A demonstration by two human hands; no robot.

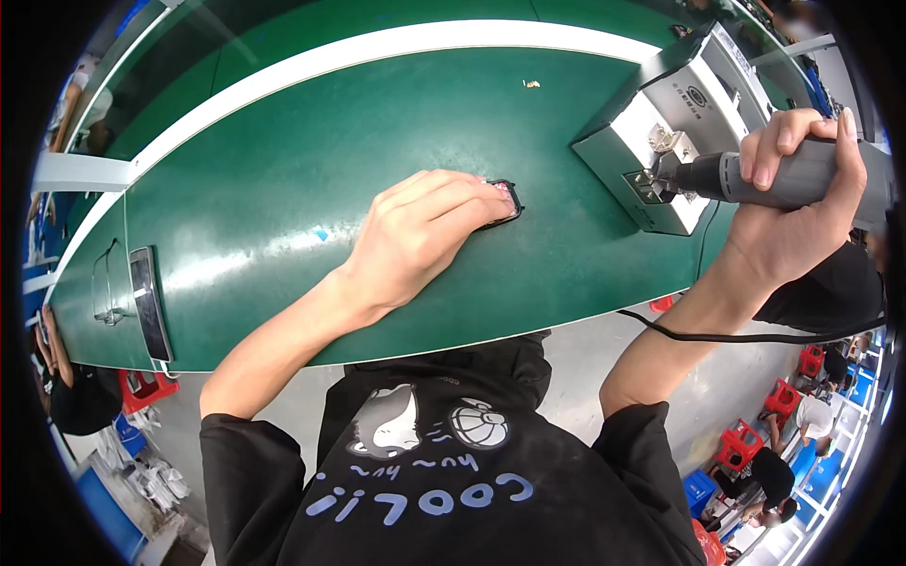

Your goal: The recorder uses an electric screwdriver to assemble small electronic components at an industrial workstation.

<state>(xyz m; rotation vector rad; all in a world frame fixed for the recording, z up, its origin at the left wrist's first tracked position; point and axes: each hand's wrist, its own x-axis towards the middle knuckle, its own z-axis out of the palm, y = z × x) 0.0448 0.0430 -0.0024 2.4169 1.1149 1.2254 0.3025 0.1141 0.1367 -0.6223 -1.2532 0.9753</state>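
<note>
My left hand [420, 226] rests on the green tabletop, its fingers pressed together over a small black-rimmed part [514, 200]. Most of that part is hidden beneath the fingertips, so its kind cannot be made out. My right hand [788, 203] is wrapped round a grey electric screwdriver [703, 177], held sideways at the right. The screwdriver's front end points left, at the pick-up opening of a boxy metal screw feeder [675, 113]. Whether its bit touches a screw there is too small to tell.
A black cable [717, 337] runs below my right forearm. Far left on the table [255, 179] lie a phone [146, 302] with a white cable and a pair of glasses [109, 307]. Red stools [741, 443] and other people are beyond the table at right.
</note>
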